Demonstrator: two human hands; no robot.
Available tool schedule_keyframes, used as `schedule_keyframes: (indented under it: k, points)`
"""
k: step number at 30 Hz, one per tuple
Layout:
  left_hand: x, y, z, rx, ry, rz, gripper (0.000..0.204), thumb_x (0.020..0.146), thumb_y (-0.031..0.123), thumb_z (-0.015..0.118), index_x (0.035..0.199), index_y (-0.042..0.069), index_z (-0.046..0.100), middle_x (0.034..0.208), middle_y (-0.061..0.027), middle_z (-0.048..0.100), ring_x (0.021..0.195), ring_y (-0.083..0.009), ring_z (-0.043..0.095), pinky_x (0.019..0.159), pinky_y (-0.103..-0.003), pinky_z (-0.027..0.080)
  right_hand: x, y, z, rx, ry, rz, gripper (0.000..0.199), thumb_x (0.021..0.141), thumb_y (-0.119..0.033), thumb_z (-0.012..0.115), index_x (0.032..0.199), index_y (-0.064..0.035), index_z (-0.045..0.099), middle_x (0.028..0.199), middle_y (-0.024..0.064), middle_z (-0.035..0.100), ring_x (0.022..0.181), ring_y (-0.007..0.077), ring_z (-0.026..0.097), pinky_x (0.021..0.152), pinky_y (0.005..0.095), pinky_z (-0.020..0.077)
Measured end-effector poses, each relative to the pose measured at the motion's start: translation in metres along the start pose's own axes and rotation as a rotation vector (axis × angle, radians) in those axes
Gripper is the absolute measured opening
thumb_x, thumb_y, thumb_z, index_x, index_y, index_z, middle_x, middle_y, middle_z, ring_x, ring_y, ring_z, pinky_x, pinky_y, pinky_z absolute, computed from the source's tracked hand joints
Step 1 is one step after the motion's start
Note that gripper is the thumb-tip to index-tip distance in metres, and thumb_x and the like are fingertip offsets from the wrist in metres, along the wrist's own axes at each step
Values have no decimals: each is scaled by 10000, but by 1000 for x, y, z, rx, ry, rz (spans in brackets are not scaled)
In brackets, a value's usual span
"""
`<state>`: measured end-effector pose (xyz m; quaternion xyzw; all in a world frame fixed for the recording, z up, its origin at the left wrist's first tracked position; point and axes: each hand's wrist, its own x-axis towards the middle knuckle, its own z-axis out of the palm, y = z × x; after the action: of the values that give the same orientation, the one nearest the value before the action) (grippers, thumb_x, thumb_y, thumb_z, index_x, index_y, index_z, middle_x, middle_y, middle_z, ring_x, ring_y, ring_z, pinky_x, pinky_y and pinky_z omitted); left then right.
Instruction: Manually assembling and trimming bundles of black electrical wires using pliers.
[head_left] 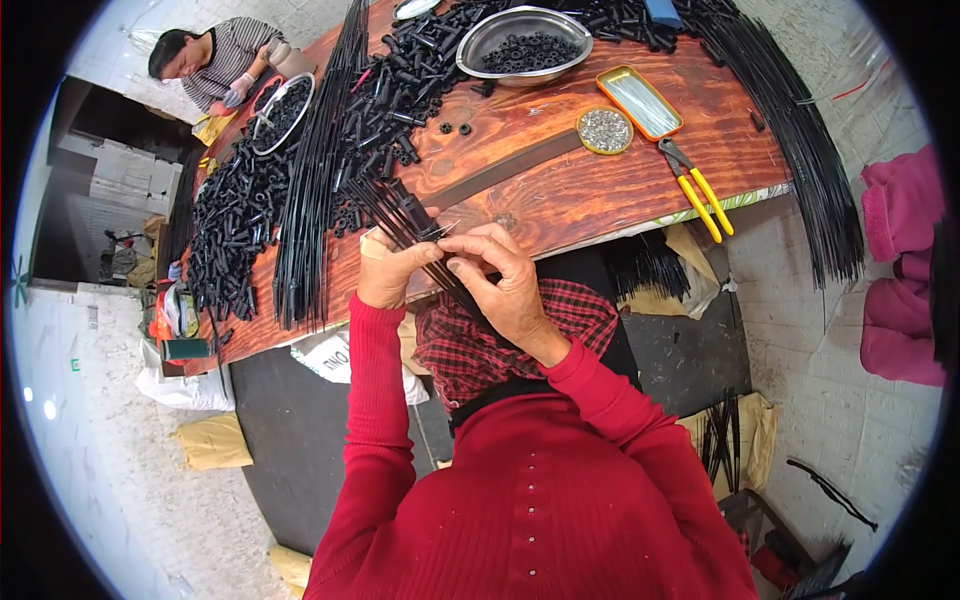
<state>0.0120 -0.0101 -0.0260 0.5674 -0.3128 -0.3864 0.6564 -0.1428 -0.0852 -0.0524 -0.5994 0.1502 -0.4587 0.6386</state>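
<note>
Red sweater [530,490] is sitting closest to me, w/ a checkered cloth [580,325] bunching just past it. Beyond that, L hand [390,272] is holding approx mid-length a bunch of thin black rods [448,281], fingers wrapping shut & thumb lying across. R hand [508,285] is crowding in from the other side, thumb & index nearly meeting at the rods; can't tell if they're pinching anything.

Rods are slanting: far ends pointing up-left over the surface [690,150], near ends dropping down-right toward the lap.

Count: 1 pr. pliers w/ yellow handles [711,200], 1 metal bowl [525,78] of black bits, 1 round yellow tin [604,153], 1 rect. yellow tray [660,136], 1 dark wooden strip [505,170], 1 co-worker [240,60] working far L. Held rods are overlapping too much to count.

Both hands are hovering about the near edge. Bare wood is showing R of them, between strip & edge; pliers' handles are poking past it. Long rod bundle [305,230] & black tube heap [225,235] are crowding the L side.
</note>
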Motion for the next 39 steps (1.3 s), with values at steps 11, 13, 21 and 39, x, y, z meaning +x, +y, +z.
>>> schedule_keyframes:
  k: [11, 13, 21, 39]
  points:
    - [-1, 8, 14, 90, 6, 19, 425, 701, -25, 781, 1096, -23, 624, 908, -53, 681, 806, -124, 651, 753, -261, 529, 0, -13, 0, -13, 47, 41, 254, 826, 76, 615, 1057, -17, 665, 971, 34, 560, 775, 78, 571, 648, 203, 467]
    - [1, 8, 14, 99, -8, 6, 425, 694, -22, 787, 1086, -29, 624, 891, -52, 680, 783, -124, 653, 737, -258, 532, 0, -10, -2, 21, 7, 88, 243, 844, 68, 609, 1073, -1, 653, 1004, 30, 553, 823, 71, 578, 695, 198, 481]
    - [1, 5, 14, 78, 23, -1, 422, 686, -30, 783, 1077, -23, 624, 904, -55, 680, 792, -129, 653, 747, -268, 535, 5, -8, -3, 6, -17, 69, 219, 852, 59, 610, 1049, -21, 662, 990, 8, 555, 821, 68, 581, 703, 189, 470]
    - [-11, 22, 16, 52, -61, -15, 449, 774, -17, 697, 1193, -47, 541, 1021, -139, 676, 962, -224, 663, 865, -343, 538, -10, 2, 1, -3, 39, 215, 178, 815, -74, 733, 901, 11, 604, 832, 55, 615, 654, 85, 589, 584, 235, 487]
